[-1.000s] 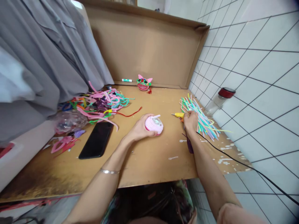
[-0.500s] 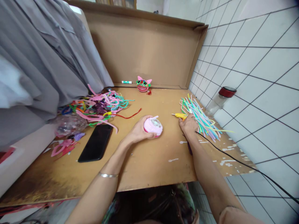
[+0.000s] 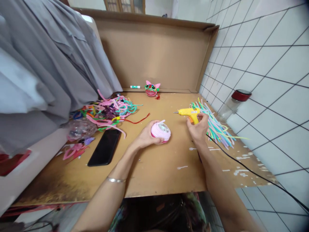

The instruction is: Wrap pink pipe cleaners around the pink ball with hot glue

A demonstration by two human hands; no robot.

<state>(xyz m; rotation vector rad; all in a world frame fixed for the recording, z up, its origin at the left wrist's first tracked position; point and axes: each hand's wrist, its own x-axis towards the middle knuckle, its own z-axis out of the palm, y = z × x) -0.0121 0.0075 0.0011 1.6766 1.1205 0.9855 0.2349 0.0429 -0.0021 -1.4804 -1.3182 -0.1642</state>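
My left hand [image 3: 149, 136] is wrapped round a ball coiled in pink pipe cleaner [image 3: 158, 129], near the middle of the table. A clear, shiny patch shows on the ball's upper side, and a short pink end sticks up from it. In my right hand [image 3: 200, 129] is a yellow glue gun [image 3: 189, 111], gripped by its handle, its metal nozzle pointing left toward the space above the ball. The gun's black cord [image 3: 231, 157] runs off to the lower right. Ball and nozzle are apart.
Loose pipe cleaners [image 3: 217, 125] lie right, beside a red-lidded jar [image 3: 233, 104]. A tangled pipe-cleaner heap [image 3: 113, 108] and a black phone [image 3: 104, 147] are left. At the back, a pink-eared figure [image 3: 151, 89] and a glue stick [image 3: 135, 87] stand before a cardboard wall [image 3: 154, 51].
My right hand has lifted the glue gun off the table and now holds it level by its handle. My left hand still holds the pink ball. The view has shifted slightly.
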